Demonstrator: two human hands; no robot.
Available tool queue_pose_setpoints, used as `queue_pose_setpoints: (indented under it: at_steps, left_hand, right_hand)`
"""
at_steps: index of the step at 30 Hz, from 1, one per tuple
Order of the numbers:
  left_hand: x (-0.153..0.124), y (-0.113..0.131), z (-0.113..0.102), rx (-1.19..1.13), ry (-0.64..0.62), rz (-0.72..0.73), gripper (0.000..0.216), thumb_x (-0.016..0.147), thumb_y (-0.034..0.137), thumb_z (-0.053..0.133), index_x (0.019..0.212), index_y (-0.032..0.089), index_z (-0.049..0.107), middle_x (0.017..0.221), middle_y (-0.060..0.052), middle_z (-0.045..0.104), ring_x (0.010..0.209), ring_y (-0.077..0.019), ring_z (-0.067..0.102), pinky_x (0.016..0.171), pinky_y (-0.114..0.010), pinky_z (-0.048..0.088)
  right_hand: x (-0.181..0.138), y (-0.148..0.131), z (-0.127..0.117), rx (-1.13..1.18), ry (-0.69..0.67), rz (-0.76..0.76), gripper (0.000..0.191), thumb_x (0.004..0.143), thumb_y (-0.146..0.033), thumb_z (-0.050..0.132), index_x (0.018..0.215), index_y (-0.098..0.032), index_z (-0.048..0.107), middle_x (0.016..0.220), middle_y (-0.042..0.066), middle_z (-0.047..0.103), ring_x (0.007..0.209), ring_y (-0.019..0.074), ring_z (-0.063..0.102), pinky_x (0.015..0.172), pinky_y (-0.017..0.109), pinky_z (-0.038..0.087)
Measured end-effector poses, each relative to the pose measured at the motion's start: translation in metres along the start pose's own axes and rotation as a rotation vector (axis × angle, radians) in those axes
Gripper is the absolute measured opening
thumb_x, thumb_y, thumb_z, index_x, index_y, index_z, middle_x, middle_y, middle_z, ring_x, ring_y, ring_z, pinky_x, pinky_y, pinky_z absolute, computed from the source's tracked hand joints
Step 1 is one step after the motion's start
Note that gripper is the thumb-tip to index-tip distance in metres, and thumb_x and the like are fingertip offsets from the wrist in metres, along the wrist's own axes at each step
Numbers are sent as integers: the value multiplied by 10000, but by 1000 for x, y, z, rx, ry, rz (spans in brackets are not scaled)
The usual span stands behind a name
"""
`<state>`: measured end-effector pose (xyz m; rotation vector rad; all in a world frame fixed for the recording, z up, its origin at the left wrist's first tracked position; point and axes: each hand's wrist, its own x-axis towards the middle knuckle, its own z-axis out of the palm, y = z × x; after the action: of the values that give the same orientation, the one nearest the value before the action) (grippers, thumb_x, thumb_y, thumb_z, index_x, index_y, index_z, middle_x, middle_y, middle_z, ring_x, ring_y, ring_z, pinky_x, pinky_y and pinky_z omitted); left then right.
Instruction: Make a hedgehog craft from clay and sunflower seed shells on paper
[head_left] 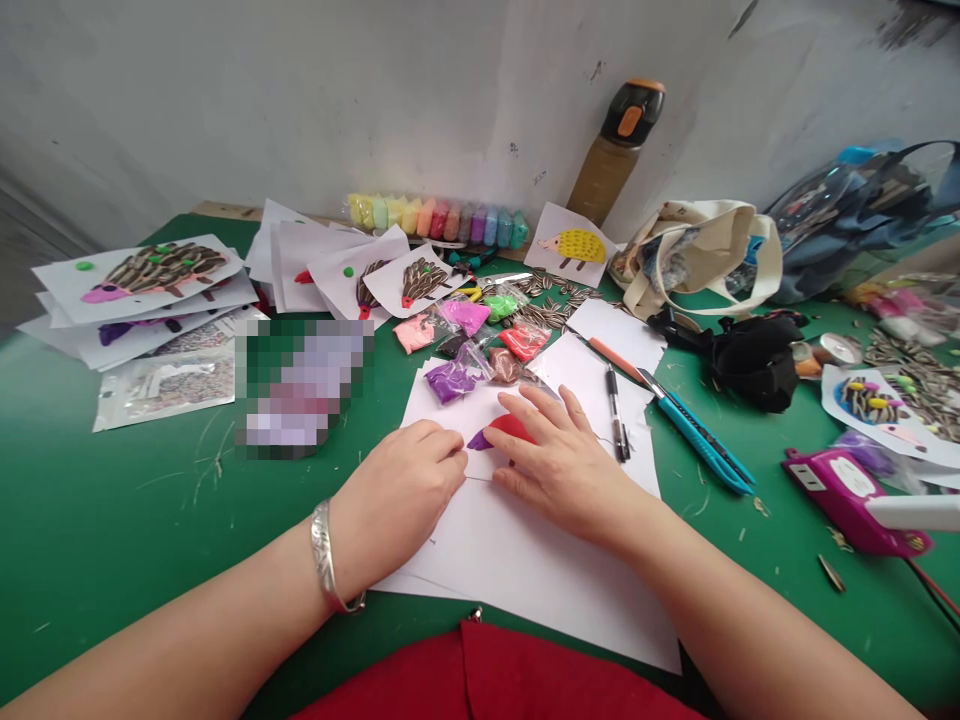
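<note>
My right hand (pixel 562 450) lies with its fingers spread over a red clay shape (pixel 514 428) on white paper (pixel 517 570). A purple pointed tip (pixel 478 440) joins the red clay at its left, and part of the shape is hidden under my fingers. Just left of the tip, my left hand (pixel 409 495) rests on the paper's edge with its fingers curled in; whatever they might pinch is out of sight. Bags of purple clay (pixel 454 378), brown clay (pixel 505 365) and red clay (pixel 525 340) lie beyond the hands. A black pen (pixel 618 415) is right of my right hand.
A blue utility knife (pixel 701 435) lies at the right, near a magenta device (pixel 855 500). Hedgehog pictures (pixel 157 275) are stacked at the left. Sunflower seeds (pixel 555 292) are scattered at the back, before a tilted bottle (pixel 611 160) and a cloth bag (pixel 697 255).
</note>
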<state>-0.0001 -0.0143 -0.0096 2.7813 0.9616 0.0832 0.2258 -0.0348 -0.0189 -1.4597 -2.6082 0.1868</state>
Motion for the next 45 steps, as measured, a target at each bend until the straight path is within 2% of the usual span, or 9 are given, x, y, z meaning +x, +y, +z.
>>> queue_pose_setpoints:
  at_steps: [6, 11, 14, 18, 24, 29, 34, 38, 45]
  left_hand:
    - [0, 0, 0, -9, 6, 1, 155, 947, 118, 514, 902, 145, 660, 947, -72, 617, 917, -226, 554, 836, -382, 481]
    - [-2, 0, 1, -7, 19, 11, 159, 946, 112, 511, 897, 144, 659, 948, -74, 615, 921, -225, 551, 844, -378, 475]
    - [-1, 0, 1, -9, 19, 9, 162, 949, 117, 508, 896, 144, 658, 952, -77, 617, 926, -225, 551, 851, -377, 473]
    - [0, -1, 1, 0, 19, 15, 172, 952, 117, 500, 893, 143, 660, 946, -82, 617, 931, -225, 552, 857, -373, 472]
    - [-1, -1, 4, 4, 25, 16, 173, 953, 115, 500, 895, 144, 660, 927, -73, 610, 903, -219, 551, 835, -372, 477]
    - [1, 0, 2, 15, 17, 8, 177, 955, 116, 499, 884, 137, 660, 930, -74, 614, 906, -218, 553, 841, -377, 480]
    - [1, 1, 1, 16, 29, 16, 202, 965, 133, 496, 850, 138, 662, 904, -74, 616, 889, -214, 553, 816, -364, 485]
    - [0, 1, 2, 21, 40, 19, 195, 966, 142, 499, 875, 135, 671, 920, -82, 623, 914, -219, 558, 842, -370, 485]
    - [2, 5, 2, 27, 21, -4, 222, 981, 172, 479, 902, 129, 683, 940, -88, 638, 936, -229, 579, 864, -388, 489]
  right_hand:
    - [2, -1, 0, 3, -10, 16, 358, 986, -420, 447, 1282, -272, 582, 1495, 111, 429, 1412, 331, 304, 1137, 688, 167]
    - [3, 0, 1, 10, -15, 26, 339, 985, -437, 442, 1230, -276, 613, 1481, 103, 446, 1413, 336, 301, 1132, 692, 168]
    - [3, 0, 2, 10, 14, 23, 369, 983, -441, 449, 1293, -295, 584, 1512, 118, 410, 1422, 339, 287, 1123, 696, 179]
    - [2, 1, 0, 4, 7, 14, 326, 979, -433, 464, 1228, -297, 624, 1497, 101, 435, 1419, 329, 300, 1131, 689, 169]
    - [-3, 1, -7, 11, 30, 13, 340, 977, -450, 466, 1245, -315, 626, 1556, 97, 362, 1447, 351, 250, 1125, 694, 181]
    - [-3, 0, -9, -1, -27, -14, 326, 978, -448, 462, 1223, -323, 636, 1498, 79, 433, 1431, 345, 278, 1124, 709, 162]
    - [-4, 0, -10, -12, 7, -5, 351, 978, -435, 466, 1278, -313, 603, 1524, 105, 394, 1426, 341, 287, 1123, 704, 176]
    - [-4, 1, -9, 0, -6, -23, 304, 969, -425, 489, 1206, -317, 646, 1448, 76, 477, 1414, 341, 298, 1126, 705, 170]
    - [-4, 0, -9, 16, -1, -50, 275, 971, -407, 490, 1148, -294, 668, 1454, 68, 485, 1423, 345, 295, 1133, 698, 171]
